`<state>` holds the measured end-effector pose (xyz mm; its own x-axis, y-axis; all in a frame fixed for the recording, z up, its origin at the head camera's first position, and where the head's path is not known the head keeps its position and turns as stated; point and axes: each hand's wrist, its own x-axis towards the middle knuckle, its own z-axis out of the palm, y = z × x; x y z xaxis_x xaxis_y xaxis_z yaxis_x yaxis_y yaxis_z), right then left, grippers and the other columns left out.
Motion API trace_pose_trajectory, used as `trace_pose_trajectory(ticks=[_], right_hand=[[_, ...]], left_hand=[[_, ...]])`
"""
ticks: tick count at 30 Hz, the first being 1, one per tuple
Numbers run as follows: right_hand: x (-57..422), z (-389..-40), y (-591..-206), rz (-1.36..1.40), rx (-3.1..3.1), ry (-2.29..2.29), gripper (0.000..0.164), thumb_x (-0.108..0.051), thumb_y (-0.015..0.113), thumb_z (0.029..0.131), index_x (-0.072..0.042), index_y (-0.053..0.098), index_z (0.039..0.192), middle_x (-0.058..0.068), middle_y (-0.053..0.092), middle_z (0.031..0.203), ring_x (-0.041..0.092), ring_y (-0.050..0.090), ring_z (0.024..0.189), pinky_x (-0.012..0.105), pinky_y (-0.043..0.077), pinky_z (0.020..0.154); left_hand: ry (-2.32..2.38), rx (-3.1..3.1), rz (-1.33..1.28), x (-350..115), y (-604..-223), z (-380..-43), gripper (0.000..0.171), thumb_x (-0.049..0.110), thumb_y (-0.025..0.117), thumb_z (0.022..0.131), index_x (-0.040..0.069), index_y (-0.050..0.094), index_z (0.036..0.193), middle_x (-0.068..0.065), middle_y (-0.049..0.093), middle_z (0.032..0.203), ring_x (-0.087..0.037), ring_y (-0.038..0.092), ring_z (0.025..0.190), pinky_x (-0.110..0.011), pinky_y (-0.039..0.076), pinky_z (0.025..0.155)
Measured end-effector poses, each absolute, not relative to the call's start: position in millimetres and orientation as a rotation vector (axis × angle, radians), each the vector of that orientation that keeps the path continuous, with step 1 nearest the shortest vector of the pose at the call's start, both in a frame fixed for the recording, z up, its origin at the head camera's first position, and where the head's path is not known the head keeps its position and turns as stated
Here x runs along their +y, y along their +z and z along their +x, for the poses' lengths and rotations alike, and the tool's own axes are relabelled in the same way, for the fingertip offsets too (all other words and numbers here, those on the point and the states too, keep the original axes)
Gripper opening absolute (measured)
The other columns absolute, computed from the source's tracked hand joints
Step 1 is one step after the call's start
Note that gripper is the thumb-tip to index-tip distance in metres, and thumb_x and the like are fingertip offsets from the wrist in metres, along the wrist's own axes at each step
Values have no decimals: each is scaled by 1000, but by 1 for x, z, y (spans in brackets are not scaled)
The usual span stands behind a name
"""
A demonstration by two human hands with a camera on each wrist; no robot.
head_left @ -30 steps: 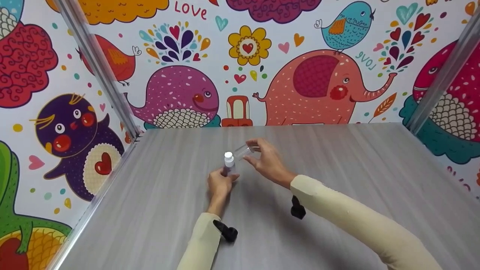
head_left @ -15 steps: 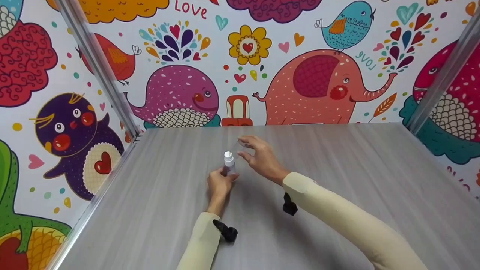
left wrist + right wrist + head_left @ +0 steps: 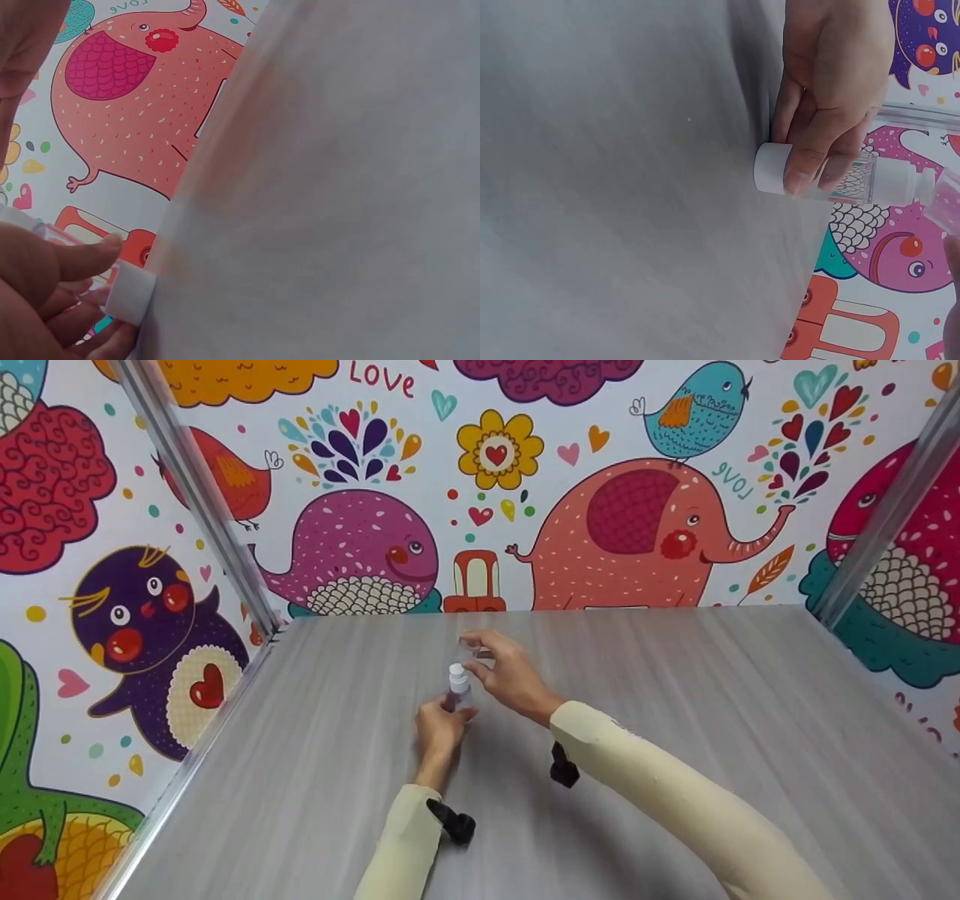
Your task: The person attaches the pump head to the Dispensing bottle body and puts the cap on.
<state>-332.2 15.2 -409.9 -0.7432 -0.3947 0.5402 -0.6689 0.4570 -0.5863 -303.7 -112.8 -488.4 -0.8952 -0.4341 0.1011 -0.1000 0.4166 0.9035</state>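
My left hand (image 3: 439, 731) grips a small clear pump bottle (image 3: 458, 684) upright at the middle of the table, thumb on one side and fingers on the other. In the right wrist view the bottle (image 3: 851, 180) shows a white base, a see-through body and a white collar with a pump head. Just above that head, my right hand (image 3: 514, 675) pinches a clear cap (image 3: 467, 649) between thumb and fingers. The cap (image 3: 945, 202) overlaps the tip of the pump in the right wrist view. The left wrist view shows the bottle's white base (image 3: 131, 292) beyond the left fingers.
A grey wood-grain table (image 3: 337, 780) lies under both hands. Behind it stands a wall (image 3: 480, 532) printed with cartoon animals, and a metal post (image 3: 202, 502) rises at the back left corner. Each sleeve carries a black wrist camera, the left camera (image 3: 452, 822) hanging low over the table.
My right hand has moved left with the clear cap, from beside the bottle to over its pump head, and the cap has turned more upright. The left hand and bottle have stayed put.
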Motion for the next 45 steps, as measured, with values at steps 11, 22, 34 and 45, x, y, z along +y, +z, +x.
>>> trace_pose_trajectory(ticks=[11, 22, 34, 45], right_hand=[[9, -335, -411, 975, -2388, 1208, 41, 1, 67, 92, -5, 62, 132, 14, 60, 134, 28, 63, 121, 40, 51, 100], [7, -333, -413, 959, -2456, 1163, 41, -2, 66, 94, -10, 63, 133, 11, 60, 133, 25, 61, 125, 33, 51, 100], [6, -332, -429, 981, -2507, 1176, 41, -1, 65, 94, -10, 63, 134, 11, 59, 134, 24, 62, 124, 32, 50, 102], [7, -332, -432, 1000, -2493, 1165, 41, -1, 66, 94, -8, 62, 134, 10, 60, 133, 23, 62, 124, 32, 49, 102]], left_hand=[[-1462, -2315, 396, -113, -489, -309, 16, 3, 83, 72, 1, 67, 71, 4, 43, 60, -16, 41, 60, -28, 29, 55], [-1484, -2329, 414, -113, -488, -307, 15, 4, 82, 74, 3, 67, 72, 3, 45, 61, -15, 42, 59, -27, 30, 54], [-1427, -2332, 394, -114, -491, -306, 15, 5, 84, 69, 2, 70, 73, 4, 49, 60, -16, 44, 61, -28, 33, 57], [-1441, -2314, 366, -115, -491, -307, 17, 5, 84, 70, -2, 73, 80, -4, 62, 66, -17, 50, 65, -30, 40, 62]])
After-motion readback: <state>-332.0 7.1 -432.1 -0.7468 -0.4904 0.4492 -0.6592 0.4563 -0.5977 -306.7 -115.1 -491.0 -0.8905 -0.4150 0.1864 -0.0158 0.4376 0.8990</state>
